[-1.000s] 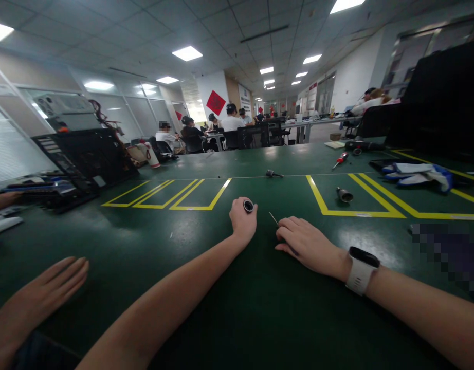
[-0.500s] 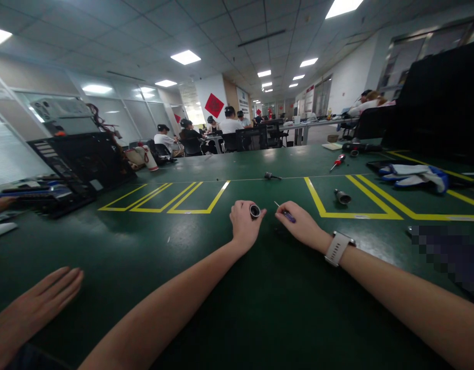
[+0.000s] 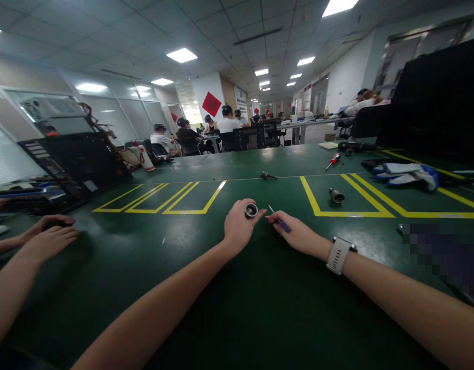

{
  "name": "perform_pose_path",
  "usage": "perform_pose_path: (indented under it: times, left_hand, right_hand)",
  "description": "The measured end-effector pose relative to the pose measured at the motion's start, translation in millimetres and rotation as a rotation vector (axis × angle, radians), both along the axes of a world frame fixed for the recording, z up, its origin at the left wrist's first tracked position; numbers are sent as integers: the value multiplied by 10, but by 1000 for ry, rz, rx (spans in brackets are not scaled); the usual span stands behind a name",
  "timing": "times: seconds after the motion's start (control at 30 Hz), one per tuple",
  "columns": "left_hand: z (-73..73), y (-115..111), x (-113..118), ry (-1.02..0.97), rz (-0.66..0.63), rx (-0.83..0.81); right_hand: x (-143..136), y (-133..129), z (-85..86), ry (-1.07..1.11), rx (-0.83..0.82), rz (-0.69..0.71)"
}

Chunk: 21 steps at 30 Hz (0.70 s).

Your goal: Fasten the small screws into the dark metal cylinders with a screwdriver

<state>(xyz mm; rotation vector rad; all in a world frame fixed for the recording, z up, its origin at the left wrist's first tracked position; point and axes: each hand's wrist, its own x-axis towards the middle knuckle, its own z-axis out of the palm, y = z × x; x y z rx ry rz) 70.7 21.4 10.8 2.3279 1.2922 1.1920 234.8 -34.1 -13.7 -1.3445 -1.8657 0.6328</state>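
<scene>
Near the middle of the green table, my left hand [image 3: 238, 226] is wrapped around a round metal connector [image 3: 251, 209], its hollow open end facing me. Just to the right, my right hand [image 3: 293, 229] grips a small screwdriver [image 3: 284, 225] with a purple handle. Its thin bare shaft points up and to the left, apart from the connector. A second metal connector part [image 3: 336, 195] lies inside a yellow-taped area on the right. Farther back, a dark connector piece [image 3: 266, 176] with a narrow tail rests on the table.
Another person's hands [image 3: 54, 234] are at the left over the table [image 3: 175, 298]. A red screwdriver [image 3: 333, 161], a power drill [image 3: 352, 147] and white-blue gloves [image 3: 408, 174] lie at the back right. A pixelated dark object [image 3: 441, 252] lies on the right.
My right hand and the screwdriver have come slightly nearer my left hand and the connector. At the left, the other person's hand has moved farther up the table, and a second hand appears beside it.
</scene>
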Motion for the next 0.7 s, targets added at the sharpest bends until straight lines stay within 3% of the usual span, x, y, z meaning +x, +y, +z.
perform_pose_path:
  times: [0.13,0.27,0.37,0.53,0.7]
  left_hand:
    - [65,-15,44,-217,-37,-157]
    - [157,-117,67,-457,-110,-507]
    - [229,-248,36,-521,-171,-664]
    - [342,-586,-59,-659,-228,-920]
    - [445,-985,-156,-855,-328,-1151]
  right_hand:
    - [-148,-195,45,-77,-22,180]
    - [-226,-763,213,-199,-7,348]
    - [-210,-1221,307,-306,-22,378]
    - [-98,-1605,318,-300,65,287]
    - [130,-1565,334,50,37,-125]
